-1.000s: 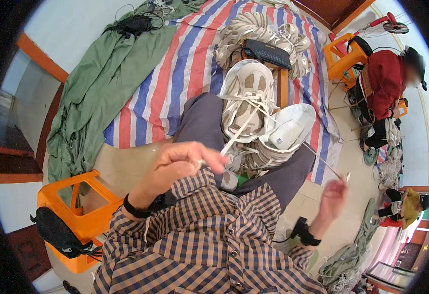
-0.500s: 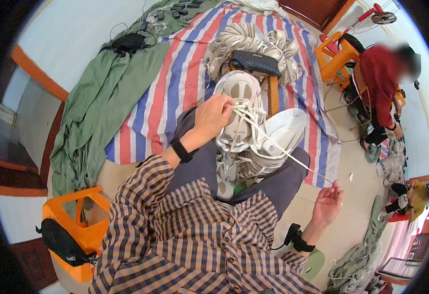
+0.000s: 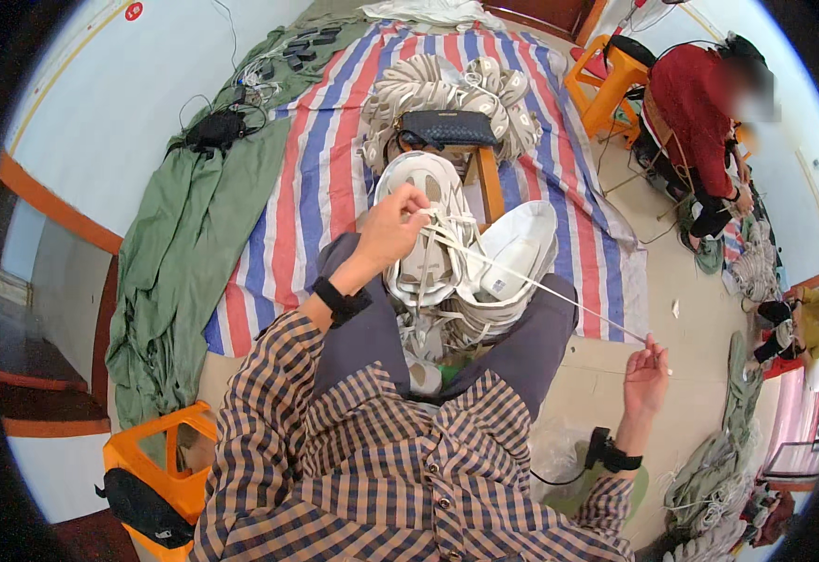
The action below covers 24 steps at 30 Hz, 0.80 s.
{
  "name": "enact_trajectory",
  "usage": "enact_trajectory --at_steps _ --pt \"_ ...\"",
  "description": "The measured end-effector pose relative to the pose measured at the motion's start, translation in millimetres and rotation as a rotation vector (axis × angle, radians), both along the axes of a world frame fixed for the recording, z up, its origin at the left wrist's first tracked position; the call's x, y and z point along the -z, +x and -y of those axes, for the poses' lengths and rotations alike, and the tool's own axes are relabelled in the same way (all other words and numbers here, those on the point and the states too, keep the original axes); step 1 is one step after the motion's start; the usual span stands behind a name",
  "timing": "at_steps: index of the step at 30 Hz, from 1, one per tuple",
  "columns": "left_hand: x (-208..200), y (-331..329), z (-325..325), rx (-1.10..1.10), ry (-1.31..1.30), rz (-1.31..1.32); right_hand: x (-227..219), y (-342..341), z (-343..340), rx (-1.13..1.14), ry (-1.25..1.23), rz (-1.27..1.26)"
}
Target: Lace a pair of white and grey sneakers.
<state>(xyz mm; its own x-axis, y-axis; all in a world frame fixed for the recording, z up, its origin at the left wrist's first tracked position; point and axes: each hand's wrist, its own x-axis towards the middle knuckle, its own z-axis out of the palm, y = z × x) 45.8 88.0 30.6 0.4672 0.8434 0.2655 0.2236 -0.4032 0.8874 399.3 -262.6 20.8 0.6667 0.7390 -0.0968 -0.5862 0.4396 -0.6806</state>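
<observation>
In front of my lap stands a beige and white sneaker [image 3: 415, 263], its toe pointing away and loose laces across its upper. My left hand [image 3: 392, 228] is at the lacing, thumb and fingers pinched on the white shoelace. From there a long strand of shoelace [image 3: 559, 295] runs taut to the right. My right hand [image 3: 646, 379] is out past my right knee, fingertips closed on the strand near its end. Beside the laced sneaker lies another pale shoe [image 3: 524, 234], its white inside facing up. More shoes [image 3: 425, 377] lie bunched between my legs.
A dark woven pouch [image 3: 447, 128] rests on a wooden stool [image 3: 490, 185], with a heap of sneakers [image 3: 414, 86] behind it. Striped sheeting [image 3: 273, 253] covers the floor. An orange stool [image 3: 154, 445] stands at left. A person in red [image 3: 695, 103] bends over at right.
My right hand has moved farther right, away from the sneaker, drawing out more of the shoelace. My left hand stays at the lacing. The whole view has shifted slightly.
</observation>
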Motion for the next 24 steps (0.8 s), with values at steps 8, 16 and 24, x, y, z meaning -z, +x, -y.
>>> enact_trajectory --at_steps 8,16,24 --pt "11 -12 -7 0.039 -0.431 0.353 -53 107 59 0.024 -0.074 0.165" --pt "41 -15 7 -0.141 -0.055 0.123 -68 160 128 0.216 -0.112 0.360" --pt "25 -5 53 -0.129 -0.261 0.045 -37 -67 -23 -0.812 -0.762 0.736"
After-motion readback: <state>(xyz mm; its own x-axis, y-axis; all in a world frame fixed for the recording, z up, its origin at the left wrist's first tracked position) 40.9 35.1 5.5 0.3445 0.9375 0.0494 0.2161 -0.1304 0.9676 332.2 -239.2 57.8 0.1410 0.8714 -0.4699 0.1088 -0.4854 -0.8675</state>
